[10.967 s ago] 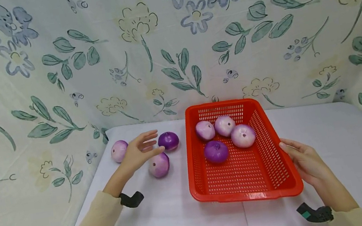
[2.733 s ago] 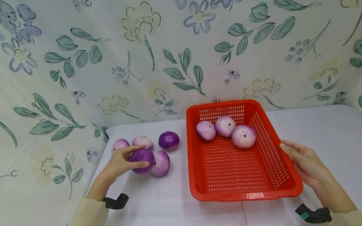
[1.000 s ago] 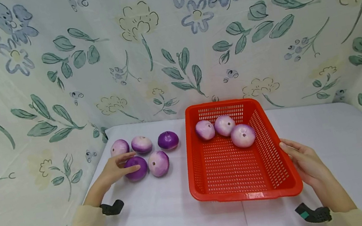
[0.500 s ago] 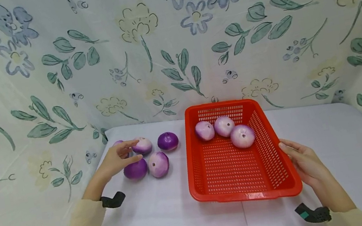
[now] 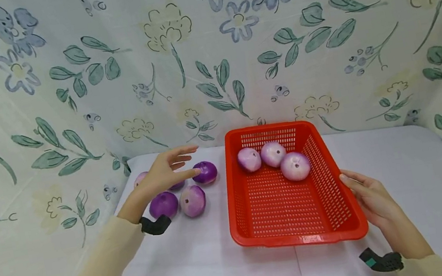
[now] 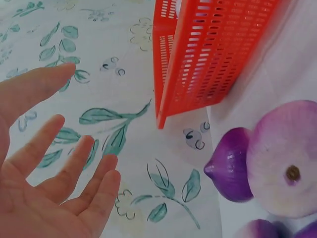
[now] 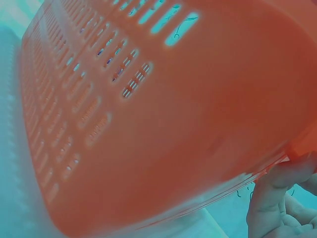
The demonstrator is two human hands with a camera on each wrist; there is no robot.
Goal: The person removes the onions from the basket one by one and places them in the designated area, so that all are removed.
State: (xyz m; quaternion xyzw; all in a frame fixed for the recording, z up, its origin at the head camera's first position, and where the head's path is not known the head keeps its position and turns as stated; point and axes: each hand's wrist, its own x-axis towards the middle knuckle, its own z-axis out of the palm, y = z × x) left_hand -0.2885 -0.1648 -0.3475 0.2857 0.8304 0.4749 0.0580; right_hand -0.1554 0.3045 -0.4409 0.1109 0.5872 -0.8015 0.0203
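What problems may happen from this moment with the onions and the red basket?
1. The onions on the cloth are round and lie close together; the open left hand above them might knock one, which may roll toward the table edge.
2. Only the right hand steadies the red basket, by its right rim. A push from the other side may slide or tilt it.
3. The three onions in the basket sit at its far end and may roll if it shifts.

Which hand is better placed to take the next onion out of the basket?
Probably the left hand: it is open and holds nothing, raised near the basket. The right hand rests against the basket's side.
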